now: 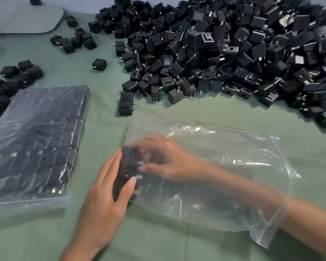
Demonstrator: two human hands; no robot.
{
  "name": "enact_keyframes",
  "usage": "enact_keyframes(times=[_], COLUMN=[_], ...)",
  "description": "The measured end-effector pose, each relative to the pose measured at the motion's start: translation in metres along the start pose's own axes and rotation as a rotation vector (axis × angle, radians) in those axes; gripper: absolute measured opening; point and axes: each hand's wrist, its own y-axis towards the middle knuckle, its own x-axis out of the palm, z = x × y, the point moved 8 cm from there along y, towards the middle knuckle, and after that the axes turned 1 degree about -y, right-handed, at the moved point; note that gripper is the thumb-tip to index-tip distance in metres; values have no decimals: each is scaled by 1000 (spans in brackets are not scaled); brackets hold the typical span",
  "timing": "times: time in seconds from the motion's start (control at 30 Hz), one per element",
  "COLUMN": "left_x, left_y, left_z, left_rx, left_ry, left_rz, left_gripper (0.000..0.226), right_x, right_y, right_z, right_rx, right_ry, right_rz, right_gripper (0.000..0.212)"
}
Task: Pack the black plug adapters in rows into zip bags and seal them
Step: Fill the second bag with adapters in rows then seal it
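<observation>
L grip flat against adapter row

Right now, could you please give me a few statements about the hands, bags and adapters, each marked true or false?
1. The right hand reaches inside the clear plastic zip bag. True.
2. The left hand hangs free, touching nothing. False: it presses against the row of black plug adapters at the bag's left end.
3. A filled zip bag lies left of both hands. True.
4. The large heap of loose black adapters sits nearest the person. False: it lies at the far right.
</observation>
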Motion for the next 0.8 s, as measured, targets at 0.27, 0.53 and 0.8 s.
enact_keyframes(times=[0.27,0.53,0.8], left_x=[2,4,5], left_y=[1,-1,10], left_z=[3,10,18], left_rx=[-22,-2,56], left_ry=[132,285,494], left_rz=[41,58,84], left_gripper=[75,68,63], right_x=[0,1,11], right_y=[8,-3,-6], right_z=[8,-3,-12], right_rx=[131,4,-132], right_ry=[134,-44,-168], right_rz=[140,72,81], right_gripper=[22,24,14])
